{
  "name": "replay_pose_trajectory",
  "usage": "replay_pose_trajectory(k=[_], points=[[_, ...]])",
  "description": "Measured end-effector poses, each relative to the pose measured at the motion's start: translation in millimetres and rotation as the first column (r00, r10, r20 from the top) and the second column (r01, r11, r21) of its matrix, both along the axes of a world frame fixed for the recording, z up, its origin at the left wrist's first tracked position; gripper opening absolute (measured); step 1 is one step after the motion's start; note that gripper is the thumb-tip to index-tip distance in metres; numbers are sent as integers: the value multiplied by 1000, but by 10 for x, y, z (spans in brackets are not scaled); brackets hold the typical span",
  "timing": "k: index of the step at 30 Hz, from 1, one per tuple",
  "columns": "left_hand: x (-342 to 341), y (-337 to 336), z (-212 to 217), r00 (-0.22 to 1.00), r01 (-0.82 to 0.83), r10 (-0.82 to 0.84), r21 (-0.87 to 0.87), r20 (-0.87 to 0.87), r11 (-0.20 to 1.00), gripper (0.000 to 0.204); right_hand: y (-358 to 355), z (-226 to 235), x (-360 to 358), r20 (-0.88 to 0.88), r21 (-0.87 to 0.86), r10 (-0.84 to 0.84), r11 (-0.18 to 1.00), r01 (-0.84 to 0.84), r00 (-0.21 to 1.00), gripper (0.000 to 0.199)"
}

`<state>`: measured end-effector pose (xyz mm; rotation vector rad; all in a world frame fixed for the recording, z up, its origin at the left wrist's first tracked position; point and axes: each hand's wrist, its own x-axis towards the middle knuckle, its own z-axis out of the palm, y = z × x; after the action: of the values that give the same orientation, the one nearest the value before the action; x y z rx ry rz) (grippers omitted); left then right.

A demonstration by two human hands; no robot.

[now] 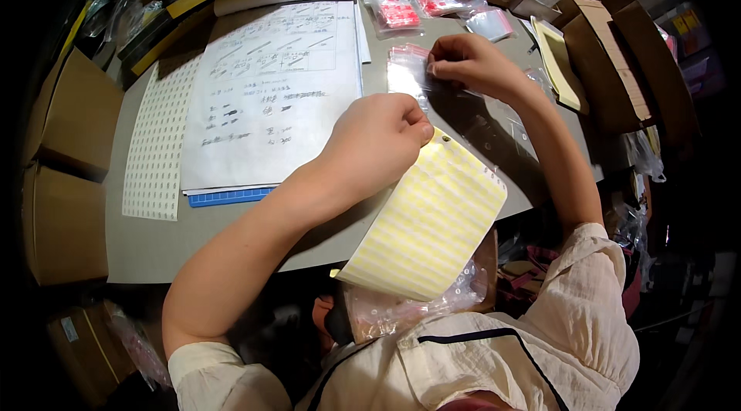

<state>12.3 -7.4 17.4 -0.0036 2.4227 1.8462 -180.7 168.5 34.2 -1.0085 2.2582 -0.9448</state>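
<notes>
My left hand (380, 129) is closed on the upper corner of a yellow sheet of small labels (432, 218). The sheet hangs at a slant over the table's near edge, its lower end in front of my body. Farther off and to the right, my right hand (475, 64) has its fingers pinched together; what is between them, if anything, is hidden. It is beside a stack of small clear zip bags (407, 75) with reddish top edges, lying on the grey table (309, 257). Whether the fingers touch that stack I cannot tell.
Handwritten papers (270, 102) lie over a blue board (228, 197), beside a white label sheet (160, 141). More bags with red contents (396, 11) lie at the back. Cardboard boxes (73, 110) line the left; an open carton (610, 56) stands right. A plastic-lined box (386, 307) is below the sheet.
</notes>
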Motion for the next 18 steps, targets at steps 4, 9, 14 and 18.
replay_pose_trajectory(k=[4, 9, 14, 18], points=[[33, -13, 34, 1000, -10, 10, -3, 6, 1000, 18, 92, 9, -26, -293, 123, -54, 988, 94, 955, 32], [32, -5, 48, 998, -40, 37, -66, -46, 997, 19, 422, 246, 174, -311, 145, -169, 964, 223, 935, 35], [23, -20, 33, 998, -47, 44, -71, -52, 996, 19, 439, 295, 946, -279, -147, 49, 985, -93, 959, 21], [20, -21, 31, 998, -28, 22, -94, -65, 995, 18, 356, 242, 1351, -655, -70, 63, 987, -143, 753, 22]])
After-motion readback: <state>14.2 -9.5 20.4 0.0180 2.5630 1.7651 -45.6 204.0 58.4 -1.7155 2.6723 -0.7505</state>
